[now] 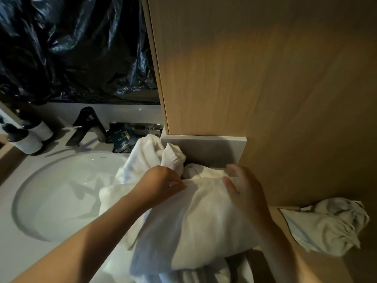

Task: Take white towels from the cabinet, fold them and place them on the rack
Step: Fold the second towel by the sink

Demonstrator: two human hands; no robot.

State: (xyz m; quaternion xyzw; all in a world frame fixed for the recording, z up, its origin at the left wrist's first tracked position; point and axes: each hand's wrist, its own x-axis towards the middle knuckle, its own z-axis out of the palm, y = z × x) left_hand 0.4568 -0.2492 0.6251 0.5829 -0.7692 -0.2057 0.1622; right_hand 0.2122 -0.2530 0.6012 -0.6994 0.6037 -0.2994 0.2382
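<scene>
A large white towel (195, 227) lies bunched on the counter beside the sink, and part of it spills over the basin's right rim. My left hand (163, 185) pinches the towel's upper edge near its middle. My right hand (242, 190) rests flat on the towel's upper right part with its fingers spread. More white cloth (146, 158) is heaped behind the hands. The wooden cabinet (265, 78) rises right behind the towel. No rack shows in the head view.
A round white sink (61, 193) with a black tap (87, 125) lies at left. Two pump bottles (26, 137) stand at far left and dark sachets (122, 139) lie behind the basin. Black plastic sheeting (71, 48) hangs above. A crumpled white cloth (326, 223) sits on the wooden ledge at right.
</scene>
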